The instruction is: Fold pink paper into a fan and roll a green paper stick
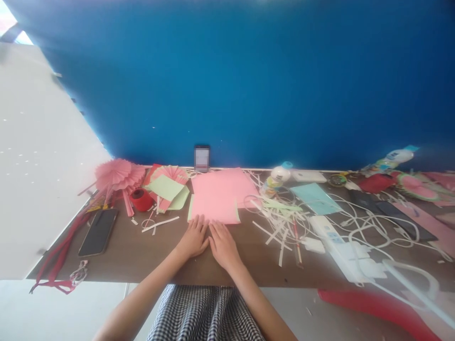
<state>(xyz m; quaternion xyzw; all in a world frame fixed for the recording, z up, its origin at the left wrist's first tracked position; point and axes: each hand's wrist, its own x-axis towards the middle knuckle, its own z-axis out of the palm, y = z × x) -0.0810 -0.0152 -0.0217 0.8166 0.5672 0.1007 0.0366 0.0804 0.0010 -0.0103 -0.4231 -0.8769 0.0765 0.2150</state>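
A sheet of pink paper (214,208), with pale green showing at its side edges, lies on the brown table before me. My left hand (194,237) rests flat with its fingertips on the paper's near edge. Beside it my right hand (223,242) lies the same way, fingers stretched out, its fingertips also on that edge. The two thumbs nearly meet. Behind this sheet is a larger pink sheet (227,177), partly covered by it.
Left are pink paper fans (119,176), a red tape roll (141,200), green paper (167,188) and a phone (98,232). Right are paper strips (280,218), a bottle (275,180), blue paper (316,198), a power strip (341,251) and tangled white cables. A blue partition (249,85) stands behind.
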